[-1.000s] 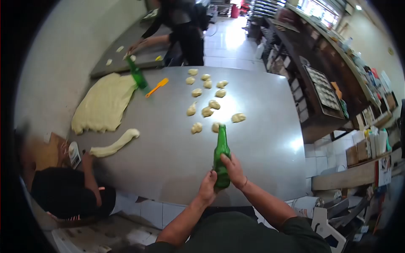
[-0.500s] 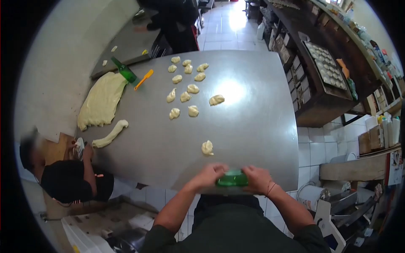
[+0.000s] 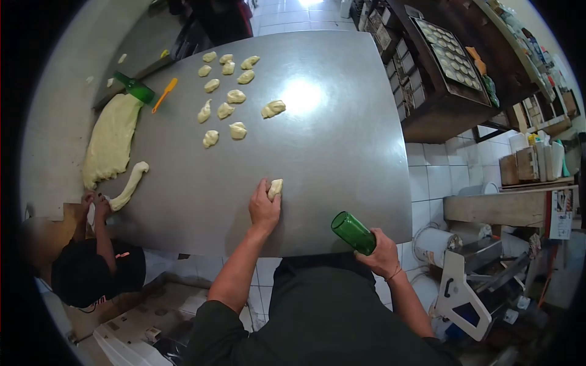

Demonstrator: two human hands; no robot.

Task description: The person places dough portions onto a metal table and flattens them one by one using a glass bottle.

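My left hand (image 3: 265,206) is on the metal table (image 3: 329,165), its fingers and thumb closed around a small piece of dough (image 3: 276,187). At the table's front edge, my right hand (image 3: 382,254) grips a green glass bottle (image 3: 353,232). The bottle is tilted, its wide round end pointing up and left, away from the palm. Farther back lie several dough pieces (image 3: 236,96), pale and unevenly shaped. One of them, a longer dough lump (image 3: 273,109), sits apart to the right.
On the left are a large dough sheet (image 3: 113,140), a dough strip (image 3: 129,188), another green bottle (image 3: 135,89) and an orange spatula (image 3: 164,96). A person (image 3: 101,268) works at the left corner. A filled baking tray (image 3: 448,55) stands at the right.
Both hands were on the bottle at the table edge. My left hand has let go and reached forward onto the dough piece. My right hand has moved right with the bottle, now tilted.
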